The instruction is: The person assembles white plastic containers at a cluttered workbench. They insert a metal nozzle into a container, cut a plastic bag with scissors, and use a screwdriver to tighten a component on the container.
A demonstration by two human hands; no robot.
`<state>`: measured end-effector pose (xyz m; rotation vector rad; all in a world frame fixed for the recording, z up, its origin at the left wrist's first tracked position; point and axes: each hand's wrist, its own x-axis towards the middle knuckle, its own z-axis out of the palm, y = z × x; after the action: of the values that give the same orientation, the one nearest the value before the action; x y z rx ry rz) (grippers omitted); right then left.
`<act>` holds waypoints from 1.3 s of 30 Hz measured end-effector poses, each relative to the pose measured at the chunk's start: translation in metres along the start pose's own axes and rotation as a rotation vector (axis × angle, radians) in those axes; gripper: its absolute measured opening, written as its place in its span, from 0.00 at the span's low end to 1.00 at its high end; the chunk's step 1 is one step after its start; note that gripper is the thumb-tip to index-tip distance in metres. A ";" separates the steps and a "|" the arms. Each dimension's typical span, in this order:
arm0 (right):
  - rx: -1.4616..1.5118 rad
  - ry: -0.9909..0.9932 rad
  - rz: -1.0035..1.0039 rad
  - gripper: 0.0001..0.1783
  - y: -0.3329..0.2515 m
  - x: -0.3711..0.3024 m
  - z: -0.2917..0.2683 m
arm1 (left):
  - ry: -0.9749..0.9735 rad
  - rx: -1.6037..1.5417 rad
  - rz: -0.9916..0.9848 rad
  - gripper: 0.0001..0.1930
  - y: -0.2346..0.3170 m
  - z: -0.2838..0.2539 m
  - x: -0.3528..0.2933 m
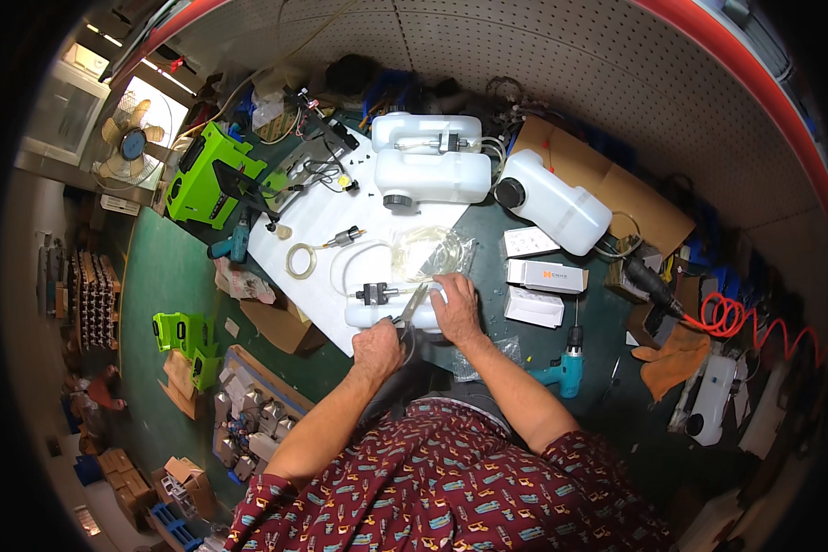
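A white plastic tank lies at the near edge of the white sheet, with a small black pump on top. From the pump a clear tube runs right, to the fingertips of my right hand. That hand is closed and rests against the tank's right part; its fingertips are partly hidden. My left hand is wrapped round the handles of metal scissors, whose blades point up and right across the tank, near the tube. Behind it lies a coil of clear tubing in a plastic bag.
White tanks and a tilted tank stand at the back. Small white boxes and a teal cordless drill are at right. Left are another pump, a tubing ring and a green case. A red coiled hose hangs far right.
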<state>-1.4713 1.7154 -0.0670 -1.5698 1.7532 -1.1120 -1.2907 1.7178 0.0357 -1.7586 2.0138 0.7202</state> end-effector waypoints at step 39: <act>0.841 -0.325 1.020 0.17 -0.048 -0.046 -0.001 | 0.468 -0.795 0.239 0.23 -0.054 -0.025 -0.035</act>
<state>-1.4377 1.7613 -0.0320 -0.2300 1.2763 -0.7936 -1.2304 1.7260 0.0689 -2.2909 2.4816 1.4535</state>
